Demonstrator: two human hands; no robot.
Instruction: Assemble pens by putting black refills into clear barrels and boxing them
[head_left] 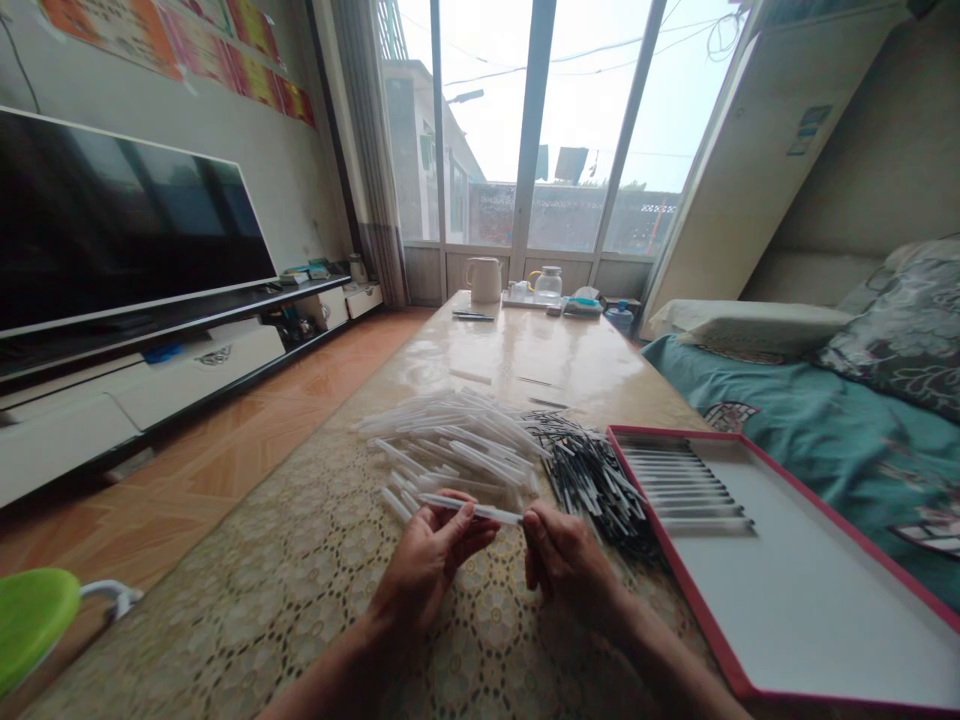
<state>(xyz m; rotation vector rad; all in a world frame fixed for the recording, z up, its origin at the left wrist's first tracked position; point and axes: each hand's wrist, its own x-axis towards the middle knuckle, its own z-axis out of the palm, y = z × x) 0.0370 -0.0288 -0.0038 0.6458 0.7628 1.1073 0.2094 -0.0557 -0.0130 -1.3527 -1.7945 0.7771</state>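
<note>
Between my two hands lies a slim white pen point(504, 515), nearly level, with a dark line showing inside its barrel. My left hand point(427, 560) pinches it with thumb and fingers around the middle. At the pen's right end, my right hand point(570, 560) has its fingertips closed, hiding that tip. Just beyond my hands is a heap of translucent white pen barrels point(465, 440). To its right lies a pile of thin black-and-clear pen refills point(596, 480). A red-rimmed white tray point(817, 600) stands at the right, with a row of assembled pens point(686, 485) along its left side.
The table point(480, 620) wears a patterned cover. At its far end stand a beige jug point(484, 280), a glass jar point(548, 285) and a tissue pack point(582, 303). A green stool point(37, 620) is at lower left, a bed point(810, 410) at right.
</note>
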